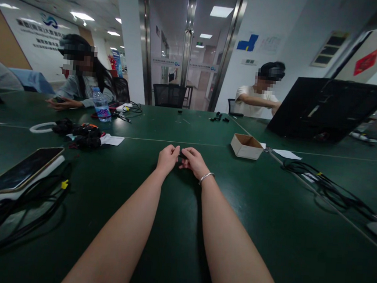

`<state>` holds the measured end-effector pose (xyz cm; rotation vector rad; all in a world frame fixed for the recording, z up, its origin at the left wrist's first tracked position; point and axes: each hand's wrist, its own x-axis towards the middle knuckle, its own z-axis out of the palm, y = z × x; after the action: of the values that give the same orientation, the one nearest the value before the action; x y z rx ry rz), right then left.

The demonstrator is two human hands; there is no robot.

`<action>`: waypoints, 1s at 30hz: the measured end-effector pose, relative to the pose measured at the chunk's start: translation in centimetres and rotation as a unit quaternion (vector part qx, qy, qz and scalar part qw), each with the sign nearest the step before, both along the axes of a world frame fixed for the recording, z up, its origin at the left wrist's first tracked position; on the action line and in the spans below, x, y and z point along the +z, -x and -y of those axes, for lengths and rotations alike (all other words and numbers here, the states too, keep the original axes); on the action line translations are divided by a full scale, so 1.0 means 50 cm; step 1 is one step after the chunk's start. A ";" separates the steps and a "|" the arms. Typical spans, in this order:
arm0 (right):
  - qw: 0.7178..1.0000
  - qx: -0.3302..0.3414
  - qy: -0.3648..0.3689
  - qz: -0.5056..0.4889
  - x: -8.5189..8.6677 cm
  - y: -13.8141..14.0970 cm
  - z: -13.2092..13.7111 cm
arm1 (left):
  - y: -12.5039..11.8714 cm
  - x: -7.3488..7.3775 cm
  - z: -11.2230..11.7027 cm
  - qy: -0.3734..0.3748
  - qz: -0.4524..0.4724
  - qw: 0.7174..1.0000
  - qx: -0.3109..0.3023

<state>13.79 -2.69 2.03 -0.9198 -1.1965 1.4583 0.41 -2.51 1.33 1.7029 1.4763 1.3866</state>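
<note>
Both hands meet over the middle of the green table (181, 229). My right hand (194, 161) pinches a small black piece (182, 154) between thumb and fingertips; its exact kind is too small to make out. Close against it, my left hand (168, 159) is closed, thumb and fingers pressed together at the same piece. Whether the left fingers hold a part of it or only touch it is hidden. A silver bangle (206, 178) circles my right wrist.
An open cardboard box (246, 147) stands ahead to the right, near coiled black cables (323, 184). On the left are a phone (21, 171), more cables (55, 191), dark clustered gear (86, 136) and a water bottle (102, 106). Two people sit across, beside a large black monitor (326, 109).
</note>
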 end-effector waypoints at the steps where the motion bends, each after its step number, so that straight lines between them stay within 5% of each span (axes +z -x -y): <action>1: 1.000 -0.004 -0.008 -0.004 -0.001 0.000 -0.001 | -0.001 0.000 0.000 -0.001 -0.002 1.000 -0.002; 30: 1.000 -0.003 0.012 -0.016 0.006 -0.002 0.000 | -0.009 0.014 0.013 0.015 0.020 1.000 0.005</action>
<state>13.91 -2.69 2.32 -0.9121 -1.1536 1.4793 0.88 -3.14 2.05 1.6421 1.4780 1.3894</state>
